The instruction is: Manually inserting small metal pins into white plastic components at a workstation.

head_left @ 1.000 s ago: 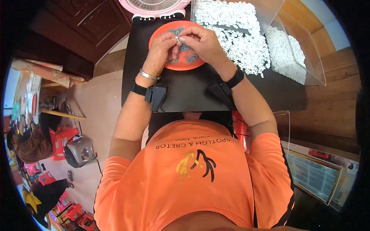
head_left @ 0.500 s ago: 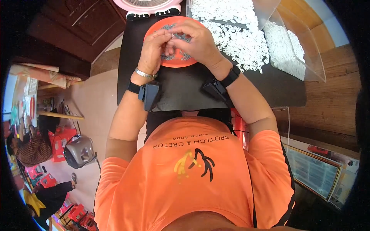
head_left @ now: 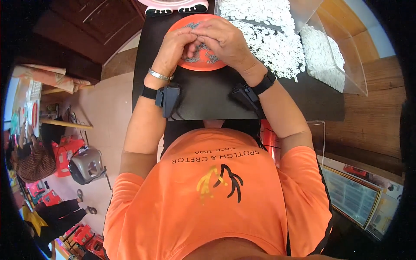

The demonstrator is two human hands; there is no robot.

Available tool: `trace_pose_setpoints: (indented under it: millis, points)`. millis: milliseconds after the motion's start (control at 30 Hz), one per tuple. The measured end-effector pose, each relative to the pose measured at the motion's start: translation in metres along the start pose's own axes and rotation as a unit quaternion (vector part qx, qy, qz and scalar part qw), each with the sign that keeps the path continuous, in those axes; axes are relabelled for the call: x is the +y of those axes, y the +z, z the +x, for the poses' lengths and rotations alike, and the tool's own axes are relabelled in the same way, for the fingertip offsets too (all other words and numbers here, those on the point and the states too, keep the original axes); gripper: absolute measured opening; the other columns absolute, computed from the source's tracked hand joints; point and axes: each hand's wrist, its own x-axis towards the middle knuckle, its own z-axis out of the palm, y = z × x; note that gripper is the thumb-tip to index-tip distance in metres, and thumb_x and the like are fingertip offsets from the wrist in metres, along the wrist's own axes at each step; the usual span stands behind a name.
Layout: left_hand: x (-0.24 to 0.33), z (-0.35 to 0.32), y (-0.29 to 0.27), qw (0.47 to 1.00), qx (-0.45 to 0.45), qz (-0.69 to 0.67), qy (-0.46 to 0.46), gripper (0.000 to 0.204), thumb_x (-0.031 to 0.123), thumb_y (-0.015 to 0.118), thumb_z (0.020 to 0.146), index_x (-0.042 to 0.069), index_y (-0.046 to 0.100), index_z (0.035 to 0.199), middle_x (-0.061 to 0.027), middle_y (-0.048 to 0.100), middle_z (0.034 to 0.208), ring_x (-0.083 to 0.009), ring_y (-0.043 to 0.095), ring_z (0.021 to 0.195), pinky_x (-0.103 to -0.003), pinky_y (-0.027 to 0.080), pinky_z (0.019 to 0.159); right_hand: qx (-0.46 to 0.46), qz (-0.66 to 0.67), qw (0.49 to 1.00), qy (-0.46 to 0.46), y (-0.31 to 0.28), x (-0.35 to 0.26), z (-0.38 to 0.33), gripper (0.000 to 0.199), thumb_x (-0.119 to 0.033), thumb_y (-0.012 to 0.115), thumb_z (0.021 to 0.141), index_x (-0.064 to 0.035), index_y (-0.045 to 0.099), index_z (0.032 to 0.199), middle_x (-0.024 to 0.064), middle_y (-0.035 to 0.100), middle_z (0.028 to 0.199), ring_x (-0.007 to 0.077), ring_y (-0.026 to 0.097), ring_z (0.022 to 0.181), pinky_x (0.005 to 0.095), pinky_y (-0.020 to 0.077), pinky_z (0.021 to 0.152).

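Note:
My left hand [head_left: 175, 47] and my right hand [head_left: 226, 42] meet over an orange-red round plate [head_left: 200, 66]. Fingertips of both are pinched together; whatever they hold is too small or hidden to make out. In the plate lie many small grey metal pieces [head_left: 211, 57], thin like nails or screws. Just right of my right hand spreads a pile of small white plastic pieces [head_left: 277, 52], each with a hole. Each wrist carries a black strapped device, and the left also a silver bangle [head_left: 159, 75].
A clear-walled bin [head_left: 326, 58] of white pieces stands at the right, with more white pieces [head_left: 255, 9] behind the pile. The feet of a pink object [head_left: 175, 9] rest at the table's back edge. Far left, other people are near red chairs and a grey case [head_left: 88, 166].
The fingertips of both hands have drawn closer together over the plate. The whole view has shifted slightly, and a person at the far left has moved their legs.

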Motion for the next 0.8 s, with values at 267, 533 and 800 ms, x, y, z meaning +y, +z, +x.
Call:
trace_pose_setpoints:
  millis: [267,533,800]
  points:
    - [0.001,0.003,-0.004,0.974,0.201,-0.073,0.078,0.021,0.013,0.050,0.086,0.003,0.059,0.069,0.0012,0.050,0.059,-0.0070,0.044,0.048,-0.021,0.035,0.046,-0.233,-0.003,0.973,-0.009,-0.005,-0.006,-0.010,0.014,-0.014,0.063,0.075,-0.0066,0.067,0.085,0.0065,0.060,0.080,0.0257,0.058,0.083,0.0339,0.0483,0.073]
    - [-0.001,0.004,-0.002,0.977,0.195,-0.048,0.076,0.020,0.014,0.051,0.086,0.004,0.058,0.070,0.0016,0.049,0.058,-0.0070,0.043,0.048,-0.021,0.034,0.046,-0.254,-0.116,0.960,-0.010,0.006,-0.019,-0.008,0.010,-0.015,0.059,0.075,-0.0074,0.065,0.074,0.0069,0.058,0.077,0.0249,0.058,0.083,0.0350,0.0485,0.070]
    - [-0.002,0.004,0.000,0.982,0.175,-0.050,0.057,0.019,0.014,0.052,0.087,0.004,0.058,0.073,0.0022,0.049,0.059,-0.0068,0.043,0.050,-0.021,0.035,0.047,-0.212,-0.109,0.971,0.018,0.016,-0.008,-0.014,0.011,-0.013,0.054,0.078,-0.0042,0.059,0.078,0.0089,0.060,0.080,0.0269,0.059,0.081,0.0386,0.0483,0.068]
